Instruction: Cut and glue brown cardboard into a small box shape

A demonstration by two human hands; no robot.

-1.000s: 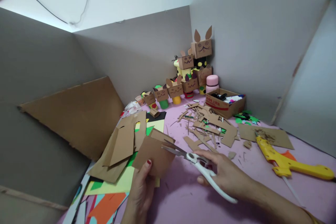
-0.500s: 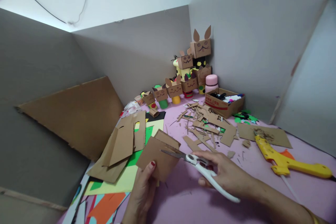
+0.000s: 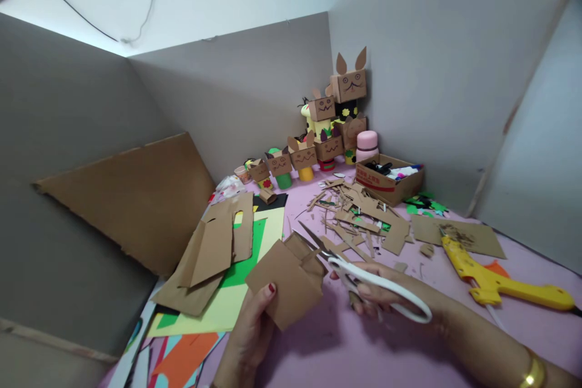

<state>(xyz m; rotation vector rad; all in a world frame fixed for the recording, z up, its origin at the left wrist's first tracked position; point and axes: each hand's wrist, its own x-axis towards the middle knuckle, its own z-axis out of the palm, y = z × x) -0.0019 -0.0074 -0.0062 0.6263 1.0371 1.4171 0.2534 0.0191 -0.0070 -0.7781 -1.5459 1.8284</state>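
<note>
My left hand (image 3: 254, 321) grips a piece of brown cardboard (image 3: 284, 285) at its lower left, thumb on top. Folded flaps show along the cardboard's upper right edge. White-handled scissors (image 3: 364, 279) are in my right hand (image 3: 377, 294), fingers wrapped in the handles. Their blades stand apart and point up and to the left, at the cardboard's upper right flap. How far the lower blade lies behind the flap I cannot tell.
Cardboard scraps (image 3: 364, 218) lie beyond the hands. A yellow glue gun (image 3: 495, 282) rests at right. Cardboard sheets (image 3: 211, 254) cover coloured paper at left. Cardboard animal figures (image 3: 302, 157), a pink flask (image 3: 367, 145) and a box of pens (image 3: 386, 185) stand at the back.
The scissor blades have parted and swung upward, from lying across the cardboard's face to its upper right flap. The cardboard has shifted slightly right and turned in my left hand.
</note>
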